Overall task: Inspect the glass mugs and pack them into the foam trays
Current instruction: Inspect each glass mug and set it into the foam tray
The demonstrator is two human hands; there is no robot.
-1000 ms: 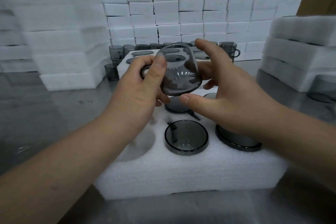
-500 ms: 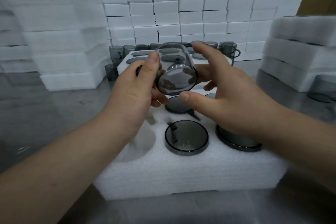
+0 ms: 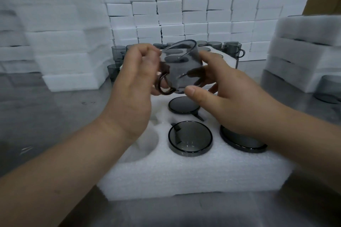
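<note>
Item: glass mug (image 3: 181, 68), smoked grey, tilted in the air above the far half of the foam tray (image 3: 184, 175). Held by left hand (image 3: 136, 83), fingers curled on its left side beside the handle (image 3: 164, 85), and right hand (image 3: 227, 94), thumb and fingers cupped round its right side. Destination, judged: vacant pocket (image 3: 142, 143), tray's near-left corner, below the left hand, which is nearer; handle lies that side
</note>
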